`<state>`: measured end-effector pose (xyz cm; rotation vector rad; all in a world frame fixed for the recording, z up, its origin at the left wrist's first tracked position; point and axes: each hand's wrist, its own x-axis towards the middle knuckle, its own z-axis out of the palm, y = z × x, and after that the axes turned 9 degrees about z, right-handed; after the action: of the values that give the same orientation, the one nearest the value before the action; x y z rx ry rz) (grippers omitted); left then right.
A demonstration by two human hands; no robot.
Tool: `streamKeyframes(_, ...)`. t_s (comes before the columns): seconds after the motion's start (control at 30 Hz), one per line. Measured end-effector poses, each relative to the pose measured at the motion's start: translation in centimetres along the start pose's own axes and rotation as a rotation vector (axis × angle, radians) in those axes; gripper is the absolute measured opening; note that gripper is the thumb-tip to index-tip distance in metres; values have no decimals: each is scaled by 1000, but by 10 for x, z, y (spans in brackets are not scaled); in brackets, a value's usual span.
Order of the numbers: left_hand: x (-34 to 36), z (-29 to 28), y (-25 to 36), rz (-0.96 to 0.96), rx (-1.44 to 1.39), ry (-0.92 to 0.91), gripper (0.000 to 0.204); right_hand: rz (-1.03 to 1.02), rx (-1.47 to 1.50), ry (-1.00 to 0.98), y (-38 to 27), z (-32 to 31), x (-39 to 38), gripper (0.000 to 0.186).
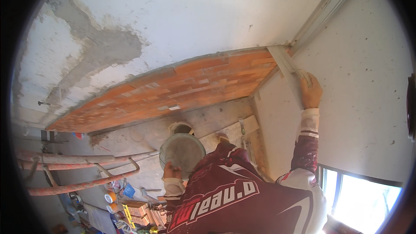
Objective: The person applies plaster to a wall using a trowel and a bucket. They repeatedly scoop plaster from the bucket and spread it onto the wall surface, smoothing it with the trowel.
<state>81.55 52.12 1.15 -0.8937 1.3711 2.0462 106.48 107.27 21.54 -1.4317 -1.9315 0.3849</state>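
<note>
My right hand (pixel 310 89) is raised at the right wall, its fingers closed around a long, flat, pale strip (pixel 284 66). The strip lies slantwise near the corner, its upper end beside the top of the orange brick face. Low in the middle, my left hand (pixel 172 171) grips the near edge of a round grey bucket (pixel 184 149), thumb and fingers at its rim. What the bucket holds is hard to make out. The brick face (pixel 186 84) curves across the view under a white plastered surface with grey patches (pixel 99 45).
Orange-red metal scaffold rails (pixel 86 186) stand at the lower left. Below them lie stacked bricks (pixel 138 210), a blue container (pixel 128 190) and other building materials. Another round container (pixel 182 128) sits behind the bucket, near a board (pixel 236 132). A bright window (pixel 362 197) is at the lower right.
</note>
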Motion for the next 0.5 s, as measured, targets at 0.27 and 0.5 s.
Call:
streamKeyframes(0.27, -15, 8, 15, -40, -24, -5, 19, -10, -2, 10, -28, 38, -47, 42)
streamKeyframes(0.5, -17, 6, 22, -29, -10, 31, 12, -94, 68, -28, -82, 92, -127, 50)
